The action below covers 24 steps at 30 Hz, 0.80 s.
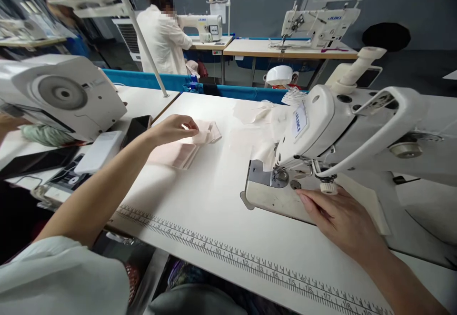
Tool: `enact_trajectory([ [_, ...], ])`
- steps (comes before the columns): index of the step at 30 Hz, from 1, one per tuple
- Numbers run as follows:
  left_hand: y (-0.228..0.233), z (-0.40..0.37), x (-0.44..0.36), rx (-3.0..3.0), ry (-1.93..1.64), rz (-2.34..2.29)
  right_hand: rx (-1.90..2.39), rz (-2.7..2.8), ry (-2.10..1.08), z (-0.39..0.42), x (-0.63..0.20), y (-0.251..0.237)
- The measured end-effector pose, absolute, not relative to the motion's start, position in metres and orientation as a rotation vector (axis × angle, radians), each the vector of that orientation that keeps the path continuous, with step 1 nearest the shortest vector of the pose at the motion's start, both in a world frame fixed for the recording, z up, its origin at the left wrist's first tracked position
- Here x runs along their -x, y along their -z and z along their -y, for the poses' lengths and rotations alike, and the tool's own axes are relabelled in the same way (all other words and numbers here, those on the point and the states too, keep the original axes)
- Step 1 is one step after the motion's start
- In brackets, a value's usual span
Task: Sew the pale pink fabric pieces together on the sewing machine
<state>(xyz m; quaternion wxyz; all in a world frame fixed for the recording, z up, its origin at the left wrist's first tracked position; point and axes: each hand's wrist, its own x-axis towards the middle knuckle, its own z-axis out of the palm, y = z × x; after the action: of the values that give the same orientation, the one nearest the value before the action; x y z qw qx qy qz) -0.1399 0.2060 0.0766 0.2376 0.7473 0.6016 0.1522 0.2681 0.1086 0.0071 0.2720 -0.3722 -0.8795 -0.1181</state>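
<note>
The left hand (174,128) pinches the top piece of a soft, pale pink fabric stack (189,144), flat rectangular cuts lying on the smooth white table (200,200) left of the glossy white sewing machine (342,129). The right hand (339,217) rests open and flat, fingers extended, on the machine's matte bed beside the metal needle plate (262,174). A printed ruler strip (250,262) edges the table

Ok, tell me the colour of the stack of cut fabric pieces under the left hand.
Pale pink stack of cut fabric pieces, under the left hand; the head view shows it.
</note>
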Motion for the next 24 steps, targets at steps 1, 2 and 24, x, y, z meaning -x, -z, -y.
enact_trajectory([
  [1,-0.084,-0.198,0.136,-2.028,-0.39,-1.56,1.008,2.367,0.317,-0.108,-0.268,-0.007],
  [2,-0.09,-0.189,0.13,-2.011,-0.356,-1.463,1.014,2.367,0.313,-0.108,-0.268,-0.008],
  [24,-0.029,-0.084,-0.001,-3.037,-0.497,-0.812,0.957,2.6,0.12,-0.08,-0.234,-0.008],
])
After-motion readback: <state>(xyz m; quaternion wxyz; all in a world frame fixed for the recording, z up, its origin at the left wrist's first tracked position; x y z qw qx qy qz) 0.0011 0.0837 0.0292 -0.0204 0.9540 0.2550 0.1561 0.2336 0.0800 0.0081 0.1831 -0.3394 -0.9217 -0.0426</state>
